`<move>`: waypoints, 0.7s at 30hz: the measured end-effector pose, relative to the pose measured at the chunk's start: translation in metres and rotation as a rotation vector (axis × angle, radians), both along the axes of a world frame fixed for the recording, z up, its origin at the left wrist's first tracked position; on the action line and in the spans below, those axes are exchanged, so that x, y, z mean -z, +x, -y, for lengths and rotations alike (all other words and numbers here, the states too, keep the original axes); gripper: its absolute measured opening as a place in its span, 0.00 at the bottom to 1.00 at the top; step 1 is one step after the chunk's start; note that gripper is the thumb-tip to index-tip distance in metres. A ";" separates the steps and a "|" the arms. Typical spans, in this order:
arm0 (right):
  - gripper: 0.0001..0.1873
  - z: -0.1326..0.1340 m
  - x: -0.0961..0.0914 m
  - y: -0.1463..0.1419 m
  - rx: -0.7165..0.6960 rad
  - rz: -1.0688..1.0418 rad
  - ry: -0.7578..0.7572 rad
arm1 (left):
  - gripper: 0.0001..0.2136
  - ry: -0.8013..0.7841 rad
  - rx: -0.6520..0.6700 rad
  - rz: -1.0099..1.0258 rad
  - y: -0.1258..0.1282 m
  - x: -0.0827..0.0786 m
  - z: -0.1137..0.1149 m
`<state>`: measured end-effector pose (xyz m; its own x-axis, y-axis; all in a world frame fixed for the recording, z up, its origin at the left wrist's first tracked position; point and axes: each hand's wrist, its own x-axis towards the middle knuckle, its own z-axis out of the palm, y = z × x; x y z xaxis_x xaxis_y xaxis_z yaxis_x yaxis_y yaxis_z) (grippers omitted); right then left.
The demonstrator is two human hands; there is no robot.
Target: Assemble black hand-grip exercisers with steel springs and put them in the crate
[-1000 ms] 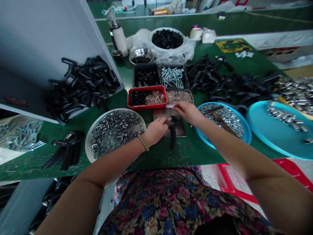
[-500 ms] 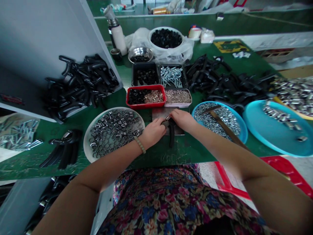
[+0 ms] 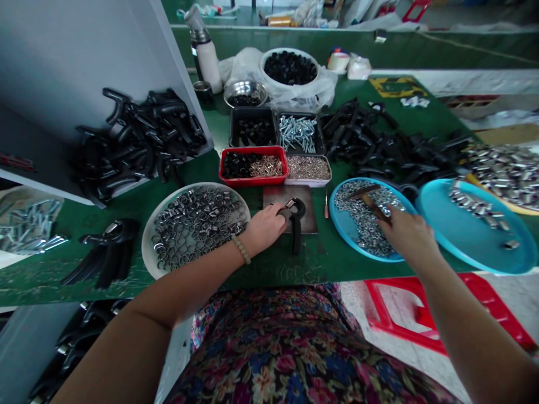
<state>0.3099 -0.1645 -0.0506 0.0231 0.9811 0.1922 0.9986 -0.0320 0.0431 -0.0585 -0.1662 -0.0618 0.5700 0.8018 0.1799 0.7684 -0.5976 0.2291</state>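
My left hand [image 3: 264, 229] rests on a black plastic hand grip [image 3: 296, 231] and holds it down on a scuffed steel plate [image 3: 275, 205]. A small metal part shows at the grip's top end. My right hand [image 3: 406, 235] is over a blue round tray [image 3: 343, 224] heaped with steel nuts, its fingertips among the nuts and next to a hammer [image 3: 370, 201] lying there. Whether those fingers hold anything is hidden.
A white plate [image 3: 145, 252] of steel rings lies left of my left hand. Behind the steel plate stand a red tray [image 3: 252, 180] and black trays [image 3: 252, 126] of small parts. Piles of black grips lie on both sides. A teal tray [image 3: 438, 224] holds metal sleeves.
My right hand has moved right, off the black grip to the blue tray of nuts. My left hand stays on the grip, and a small orange-handled tool now shows beside the steel plate.
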 end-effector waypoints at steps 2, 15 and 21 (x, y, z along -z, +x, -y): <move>0.21 0.011 0.004 0.001 -0.030 -0.004 -0.022 | 0.10 -0.003 -0.009 0.001 0.000 0.001 0.000; 0.27 0.025 -0.049 -0.143 -0.294 -0.526 -0.189 | 0.10 -0.034 -0.024 0.045 0.002 0.001 -0.001; 0.27 0.019 -0.053 -0.145 -0.254 -0.490 -0.207 | 0.11 -0.047 -0.026 0.030 0.001 -0.001 -0.001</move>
